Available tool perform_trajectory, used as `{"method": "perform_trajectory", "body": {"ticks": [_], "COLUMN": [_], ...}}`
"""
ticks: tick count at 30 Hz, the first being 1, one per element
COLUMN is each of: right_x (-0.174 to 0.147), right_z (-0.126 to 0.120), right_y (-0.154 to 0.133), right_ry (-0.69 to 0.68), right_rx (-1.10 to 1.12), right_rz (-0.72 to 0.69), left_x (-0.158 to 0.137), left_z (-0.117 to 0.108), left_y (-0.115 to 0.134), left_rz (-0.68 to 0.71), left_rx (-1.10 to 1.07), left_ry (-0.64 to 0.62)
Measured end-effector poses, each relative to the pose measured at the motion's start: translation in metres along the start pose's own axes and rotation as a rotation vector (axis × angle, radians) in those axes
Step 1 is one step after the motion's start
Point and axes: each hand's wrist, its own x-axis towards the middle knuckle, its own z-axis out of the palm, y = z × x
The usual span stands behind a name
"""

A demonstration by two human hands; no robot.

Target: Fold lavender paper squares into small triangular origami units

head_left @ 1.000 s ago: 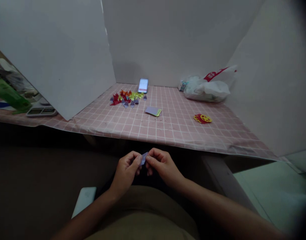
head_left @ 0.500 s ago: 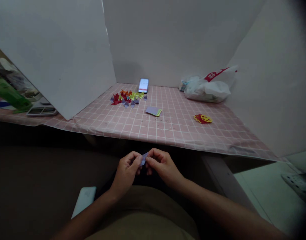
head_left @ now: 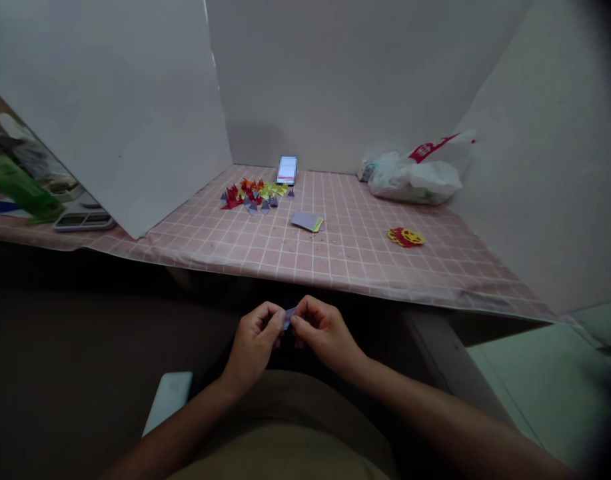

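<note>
Between my two hands, in front of the table edge and above my lap, is a small piece of purple paper (head_left: 288, 319). My left hand (head_left: 255, 340) pinches its left side between thumb and forefinger. On the other side, my right hand (head_left: 325, 333) grips the paper's right edge the same way. Fingers cover most of the paper, so its folds cannot be made out. A stack of small paper sheets (head_left: 306, 221), purple on top with yellow-green below, lies on the table. Behind it to the left sits a pile of folded paper pieces (head_left: 255, 195) in red, orange, yellow and purple.
A lit phone (head_left: 287, 171) leans at the back wall. Yellow and red cut-out shapes (head_left: 406, 237) lie on the pink checked tablecloth (head_left: 355, 227). A white plastic bag (head_left: 415, 180) is at back right, a scale (head_left: 84, 220) at left. A pale flat object (head_left: 168, 400) lies beside my left forearm.
Both hands stay in nearly the same place, and the purple paper between the fingers has tilted slightly, with less of it showing. The dotted object at the right edge is largely gone from view.
</note>
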Motion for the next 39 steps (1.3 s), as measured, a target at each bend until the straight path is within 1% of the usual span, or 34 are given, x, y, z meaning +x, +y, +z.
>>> {"method": "perform_trajectory", "body": {"ticks": [4, 8, 15, 17, 22, 27, 30, 32, 36, 39], "right_x": [-0.0004, 0.001, 0.0024, 0.0027, 0.0047, 0.0056, 0.0045, 0.0033, 0.0013, 0.0008], "right_z": [-0.0012, -0.0048, -0.0065, -0.0066, -0.0075, -0.0069, -0.0055, -0.0047, -0.004, -0.0045], "right_y": [-0.0003, -0.003, -0.0017, -0.0003, 0.0029, 0.0009, -0.0019, -0.0035, -0.0048, -0.004], "right_ry": [-0.013, -0.084, -0.043, -0.045, -0.064, -0.058, -0.035, -0.024, -0.039, -0.064], "right_rx": [0.031, 0.12, 0.103, 0.125, 0.229, 0.22, 0.201, 0.201, 0.213, 0.214], "right_rz": [0.005, 0.008, -0.017, -0.025, 0.011, 0.036, 0.045, 0.053, 0.06, 0.045], "left_x": [-0.0005, -0.0018, -0.0015, -0.0006, 0.0008, 0.0001, -0.0006, -0.0009, -0.0012, -0.0013], "left_z": [-0.0002, -0.0006, -0.002, -0.0023, -0.0029, -0.0034, -0.0024, -0.0009, 0.0018, 0.002], "left_y": [-0.0025, -0.0045, -0.0018, -0.0016, -0.0033, -0.0019, -0.0017, -0.0026, -0.0047, -0.0046], "left_rz": [-0.011, 0.013, 0.008, 0.0, 0.016, 0.012, 0.053, 0.059, 0.045, 0.051], "left_rx": [-0.004, -0.01, -0.044, -0.04, -0.006, -0.004, 0.008, -0.021, -0.159, -0.168], "left_ry": [-0.01, -0.034, -0.07, -0.058, 0.012, 0.021, 0.024, 0.036, 0.064, 0.052]}}
